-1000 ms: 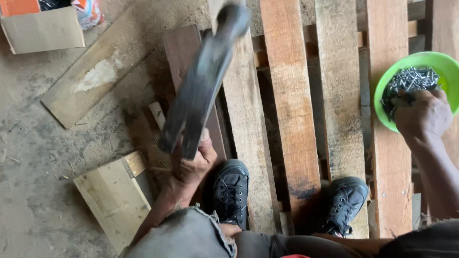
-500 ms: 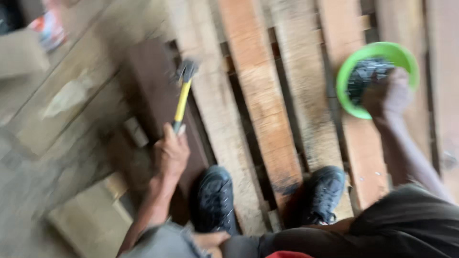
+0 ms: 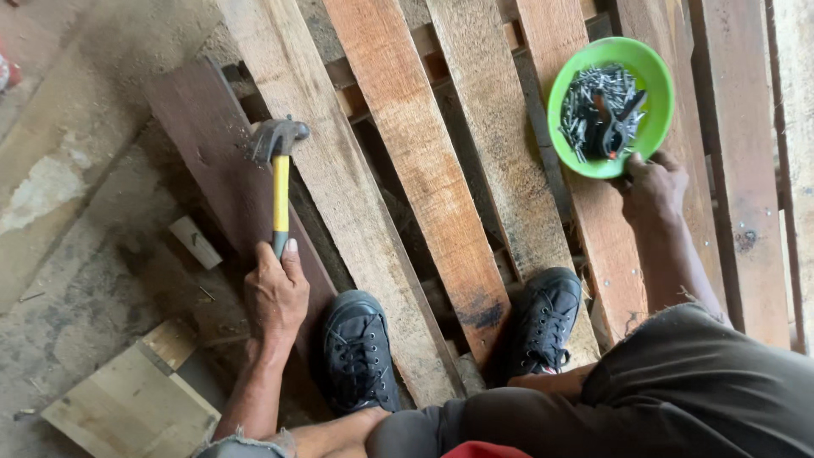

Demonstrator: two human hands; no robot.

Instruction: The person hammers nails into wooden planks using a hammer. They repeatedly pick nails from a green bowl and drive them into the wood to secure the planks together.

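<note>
Two hands at work: my left hand [image 3: 275,293] is wrapped tight around the yellow-handled hammer [image 3: 279,170], its head resting at the edge where the dark plank [image 3: 212,161] meets a pale slat [image 3: 339,212]. My right hand [image 3: 653,187] sits at the near rim of one green bowl [image 3: 653,85] of nails [image 3: 585,106]; curled, I think, but I can't tell its grip. Gaps run open between slats. Two black shoes [image 3: 360,352] stand below.
</note>
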